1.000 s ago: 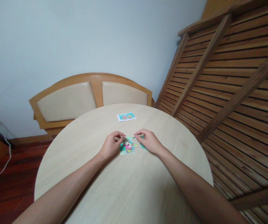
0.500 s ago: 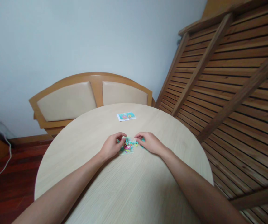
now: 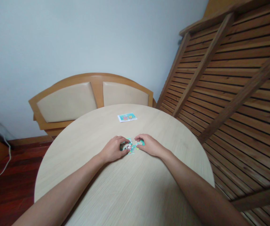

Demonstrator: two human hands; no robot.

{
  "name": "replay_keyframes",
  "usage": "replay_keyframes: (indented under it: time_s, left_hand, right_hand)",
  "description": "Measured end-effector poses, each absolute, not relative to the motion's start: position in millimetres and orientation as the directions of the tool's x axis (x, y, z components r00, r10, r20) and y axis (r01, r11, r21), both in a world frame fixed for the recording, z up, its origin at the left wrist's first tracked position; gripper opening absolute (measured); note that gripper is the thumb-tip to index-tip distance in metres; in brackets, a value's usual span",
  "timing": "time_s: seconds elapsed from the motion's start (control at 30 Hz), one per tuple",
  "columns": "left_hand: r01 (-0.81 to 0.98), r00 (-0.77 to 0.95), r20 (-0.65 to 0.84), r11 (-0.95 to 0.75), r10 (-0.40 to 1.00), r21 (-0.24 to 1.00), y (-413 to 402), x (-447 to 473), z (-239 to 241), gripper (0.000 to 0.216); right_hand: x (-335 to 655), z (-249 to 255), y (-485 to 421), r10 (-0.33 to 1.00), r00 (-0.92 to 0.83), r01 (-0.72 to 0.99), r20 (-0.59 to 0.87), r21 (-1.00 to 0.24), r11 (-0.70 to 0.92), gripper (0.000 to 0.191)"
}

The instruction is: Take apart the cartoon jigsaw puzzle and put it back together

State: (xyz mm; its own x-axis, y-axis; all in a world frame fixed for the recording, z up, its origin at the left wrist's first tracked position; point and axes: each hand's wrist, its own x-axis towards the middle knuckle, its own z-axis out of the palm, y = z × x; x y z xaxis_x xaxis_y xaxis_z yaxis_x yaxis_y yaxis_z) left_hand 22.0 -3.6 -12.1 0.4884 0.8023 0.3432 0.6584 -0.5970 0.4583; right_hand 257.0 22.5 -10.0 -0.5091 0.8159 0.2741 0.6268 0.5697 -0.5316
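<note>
A small jigsaw puzzle (image 3: pixel 131 147), teal with pink, yellow and white patches, lies on the round table between my hands. My left hand (image 3: pixel 114 148) curls around its left part, thumb at the near edge and fingers at the far edge. On the other side, my right hand (image 3: pixel 150 145) has thumb and fingers bent about a teal puzzle section (image 3: pixel 140 142). My fingers and palms hide some of the pieces, and single pieces are too small to make out.
A printed picture card (image 3: pixel 127 117) in teal lies farther back on the pale round table (image 3: pixel 83 131). Behind the table stands a wooden headboard (image 3: pixel 97 91) with cream panels. A slatted wooden frame (image 3: pixel 224 81) leans at the right. At the left hangs a white cable (image 3: pixel 9 150).
My left hand has spread its thumb and fingers wider around the puzzle's left part, with the thumb lower. My right hand has shifted slightly, and more teal shows between its thumb and fingers.
</note>
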Motion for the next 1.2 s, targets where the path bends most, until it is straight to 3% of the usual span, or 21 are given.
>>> replay_keyframes:
  time_s: [0.37, 0.6, 0.8, 0.9, 1.03, 1.2]
  left_hand:
    - [0.628, 0.47, 0.298, -0.552, 0.831, 0.548, 0.0, 20.7, -13.5, 0.025]
    - [0.638, 0.393, 0.375, -0.543, 0.84, 0.547, 1.5, 19.3, -11.8, 0.028]
    - [0.635, 0.426, 0.387, -0.575, 0.818, 0.516, 0.0, 18.7, -12.3, 0.032]
    - [0.633, 0.497, 0.364, -0.616, 0.788, 0.47, -1.5, 18.9, -15.2, 0.043]
    - [0.657, 0.497, 0.327, -0.595, 0.804, 0.463, -0.7, 18.9, -17.3, 0.031]
    - [0.671, 0.456, 0.319, -0.556, 0.831, 0.49, 1.9, 17.7, -15.1, 0.027]
  right_hand:
    - [254.1, -11.3, 21.5, 0.812, -0.517, 0.478, 0.273, -0.695, 0.538, 0.05]
    - [249.7, -7.9, 19.5, 0.828, -0.482, 0.425, 0.287, -0.75, 0.507, 0.044]
    - [248.5, -1.0, 17.2, 0.771, -0.515, 0.228, 0.375, -0.807, 0.545, 0.043]
    - [252.8, -2.5, 14.9, 0.749, -0.553, 0.36, 0.365, -0.706, 0.61, 0.044]
    - [259.7, -7.2, 15.3, 0.748, -0.599, 0.591, 0.287, -0.472, 0.654, 0.042]
    - [260.1, -8.4, 17.6, 0.74, -0.61, 0.595, 0.282, -0.455, 0.663, 0.013]
